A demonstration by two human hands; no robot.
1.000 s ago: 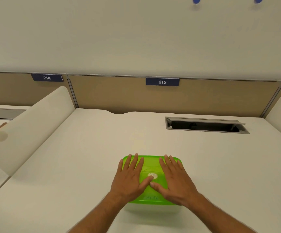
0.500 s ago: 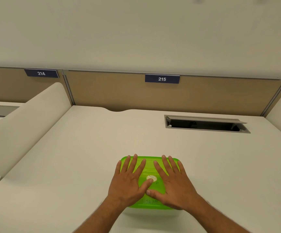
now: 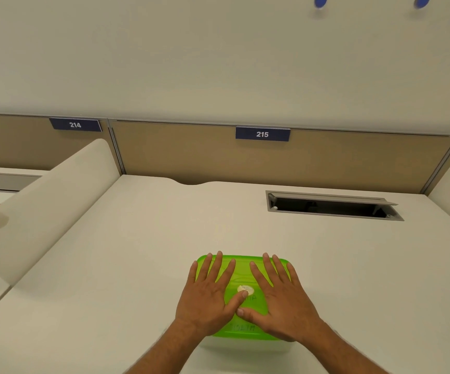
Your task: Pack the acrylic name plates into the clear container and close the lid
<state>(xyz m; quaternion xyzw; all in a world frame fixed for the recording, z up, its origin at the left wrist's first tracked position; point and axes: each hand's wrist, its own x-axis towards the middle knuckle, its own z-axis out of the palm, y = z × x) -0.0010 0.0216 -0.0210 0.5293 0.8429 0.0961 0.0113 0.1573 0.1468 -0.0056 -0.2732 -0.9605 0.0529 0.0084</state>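
The clear container (image 3: 245,348) stands on the white desk near its front edge, covered by a bright green lid (image 3: 242,268) with a small white sticker at its middle. My left hand (image 3: 207,295) lies flat on the lid's left half, fingers spread. My right hand (image 3: 283,298) lies flat on the right half, fingers spread too. The two thumbs almost meet at the lid's centre. The name plates are hidden; I cannot see inside the container.
The white desk (image 3: 137,265) has an open cable hatch (image 3: 331,206) at the back right. Rounded white side dividers (image 3: 43,206) flank the desk. A tan back panel carries number signs 214 (image 3: 75,125) and 215 (image 3: 262,134).
Both hands stay flat on the green lid, fingers slightly more spread. The view has shifted a little; the container has not moved.
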